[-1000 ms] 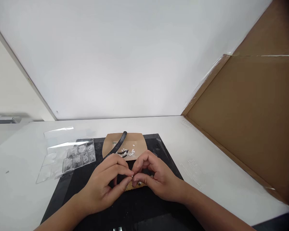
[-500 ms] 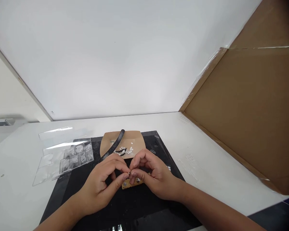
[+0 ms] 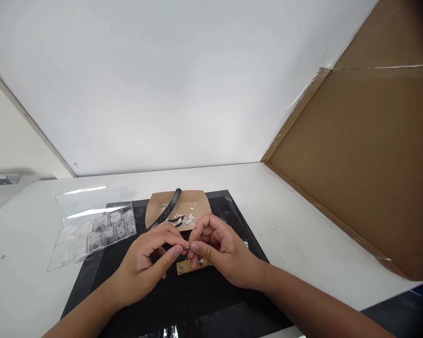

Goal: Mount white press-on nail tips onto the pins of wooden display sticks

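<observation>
Lifted slightly off the mat since half a second ago, both hands, with the pinch point now a little higher and farther from the body; uncovered more fully below them, a small tan board (image 3: 188, 267). Shifted a touch leftward in the view, the clear compartment box and the tan card, though most likely from head motion.

No brand, label or writing legible anywhere; too small and blurred to read on the board.

Left hand (image 3: 146, 263): curled, thumb and forefinger pressed together on a tiny pale part (image 3: 186, 247), remaining fingers folded loosely under. Right hand (image 3: 220, 253): likewise curled, thumb and forefinger closing on the same tiny part from the other side, fingertips of the two hands meeting. Held just above the small tan board, which lies flat on the black mat (image 3: 204, 305).

Beyond the hands, on the mat's far edge, a tan card (image 3: 193, 199) strewn with small white pieces (image 3: 188, 218), and across it a black curved tool (image 3: 167, 211). To the left, half on the mat and half on the white table (image 3: 303, 220), a clear compartment box (image 3: 95, 230). At right, a brown cardboard panel (image 3: 366, 155) standing on the table.
</observation>
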A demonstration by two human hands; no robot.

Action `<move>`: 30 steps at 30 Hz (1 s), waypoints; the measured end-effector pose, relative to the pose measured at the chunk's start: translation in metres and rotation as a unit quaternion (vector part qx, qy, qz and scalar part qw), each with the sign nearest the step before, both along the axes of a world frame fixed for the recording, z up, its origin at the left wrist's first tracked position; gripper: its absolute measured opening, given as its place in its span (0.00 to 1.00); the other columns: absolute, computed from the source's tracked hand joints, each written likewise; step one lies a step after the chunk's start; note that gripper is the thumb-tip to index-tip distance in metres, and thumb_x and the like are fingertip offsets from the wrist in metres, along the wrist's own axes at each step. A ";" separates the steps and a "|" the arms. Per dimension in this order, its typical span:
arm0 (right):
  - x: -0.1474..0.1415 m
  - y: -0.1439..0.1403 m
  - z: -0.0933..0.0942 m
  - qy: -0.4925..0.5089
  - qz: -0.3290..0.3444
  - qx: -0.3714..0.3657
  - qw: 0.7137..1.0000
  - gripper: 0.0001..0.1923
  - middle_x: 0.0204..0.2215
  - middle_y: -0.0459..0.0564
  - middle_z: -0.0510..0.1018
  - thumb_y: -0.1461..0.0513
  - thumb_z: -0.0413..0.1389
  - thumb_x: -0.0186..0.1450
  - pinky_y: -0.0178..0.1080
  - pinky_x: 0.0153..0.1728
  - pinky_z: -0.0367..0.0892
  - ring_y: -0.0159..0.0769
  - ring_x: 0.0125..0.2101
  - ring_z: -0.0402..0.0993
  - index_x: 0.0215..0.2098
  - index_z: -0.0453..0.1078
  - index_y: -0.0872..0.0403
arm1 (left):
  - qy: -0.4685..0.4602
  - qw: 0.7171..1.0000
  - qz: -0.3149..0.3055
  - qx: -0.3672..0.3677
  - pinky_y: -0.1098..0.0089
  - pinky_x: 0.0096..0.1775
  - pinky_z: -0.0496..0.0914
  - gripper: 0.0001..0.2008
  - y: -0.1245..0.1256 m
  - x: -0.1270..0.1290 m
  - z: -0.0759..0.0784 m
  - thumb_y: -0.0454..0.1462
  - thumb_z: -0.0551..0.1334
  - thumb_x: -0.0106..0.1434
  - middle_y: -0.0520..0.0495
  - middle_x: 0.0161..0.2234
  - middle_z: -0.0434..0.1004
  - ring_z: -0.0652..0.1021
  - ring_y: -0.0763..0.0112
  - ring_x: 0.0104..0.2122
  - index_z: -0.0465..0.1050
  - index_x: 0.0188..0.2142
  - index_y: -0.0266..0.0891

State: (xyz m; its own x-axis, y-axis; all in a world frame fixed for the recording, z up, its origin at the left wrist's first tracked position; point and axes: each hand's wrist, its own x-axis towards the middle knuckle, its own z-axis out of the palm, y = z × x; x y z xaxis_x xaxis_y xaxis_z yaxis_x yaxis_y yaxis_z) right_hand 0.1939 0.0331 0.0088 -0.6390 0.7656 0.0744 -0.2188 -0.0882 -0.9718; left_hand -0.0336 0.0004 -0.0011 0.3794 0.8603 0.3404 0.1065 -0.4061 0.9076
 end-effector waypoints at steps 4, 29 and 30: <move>0.000 0.000 0.001 0.002 0.003 -0.014 1.000 0.18 0.32 0.43 0.81 0.51 0.66 0.71 0.36 0.38 0.78 0.30 0.31 0.82 0.41 0.64 0.52 | -0.028 0.999 -0.006 -0.043 0.79 0.19 0.75 0.11 0.000 -0.001 -0.004 0.40 0.63 0.75 0.45 0.41 0.75 0.74 0.80 0.22 0.82 0.51 0.43; 0.002 -0.001 -0.006 0.003 0.009 0.051 0.999 0.09 0.35 0.45 0.82 0.60 0.63 0.74 0.38 0.42 0.81 0.31 0.36 0.84 0.44 0.67 0.52 | -0.059 0.983 -0.013 -0.173 0.82 0.20 0.74 0.10 0.000 0.002 0.008 0.42 0.67 0.73 0.47 0.37 0.76 0.75 0.81 0.23 0.84 0.41 0.40; 0.002 -0.001 -0.006 0.003 0.008 0.056 0.998 0.09 0.35 0.45 0.81 0.60 0.63 0.74 0.38 0.42 0.81 0.31 0.37 0.84 0.43 0.67 0.52 | -0.064 0.981 -0.015 -0.180 0.82 0.20 0.74 0.10 -0.001 0.002 0.008 0.43 0.67 0.73 0.47 0.37 0.76 0.75 0.81 0.23 0.84 0.41 0.39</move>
State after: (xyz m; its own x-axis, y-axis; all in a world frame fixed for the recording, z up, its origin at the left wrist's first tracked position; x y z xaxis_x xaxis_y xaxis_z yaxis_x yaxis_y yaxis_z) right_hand 0.1961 0.0317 0.0029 -0.6501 0.7422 0.1627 -0.2244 0.0171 -0.9744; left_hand -0.0312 -0.0004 0.0067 0.3805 0.9227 0.0625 -0.0248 -0.0574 0.9980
